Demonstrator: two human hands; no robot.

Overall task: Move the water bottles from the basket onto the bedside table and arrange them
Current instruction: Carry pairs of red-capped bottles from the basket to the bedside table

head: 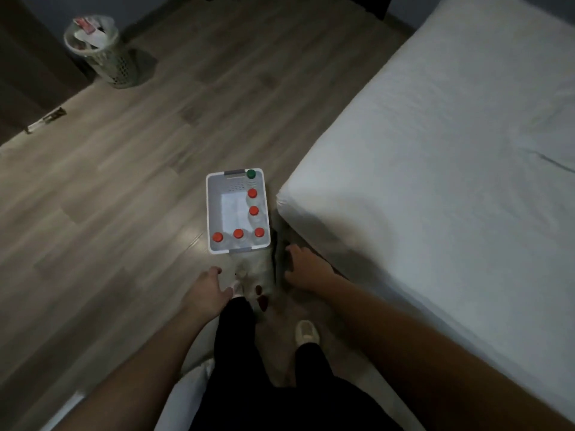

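A white plastic basket (212, 209) stands on the wooden floor beside the bed's corner. Inside it stand several clear water bottles with red caps (252, 193) along its right and near sides, and one with a green cap (250, 173) in the far right corner. My left hand (209, 290) hangs empty below the basket's near left corner, fingers loosely apart. My right hand (306, 269) is just off the basket's near right corner, also empty with fingers spread. Neither hand touches the basket. No bedside table is in view.
A bed with a white sheet (435, 166) fills the right side. A perforated waste bin (101, 52) with rubbish stands at the far left. My legs in dark trousers and pale shoes (306, 332) are below the basket. A dark patch with reddish marks (259, 293) lies by my feet.
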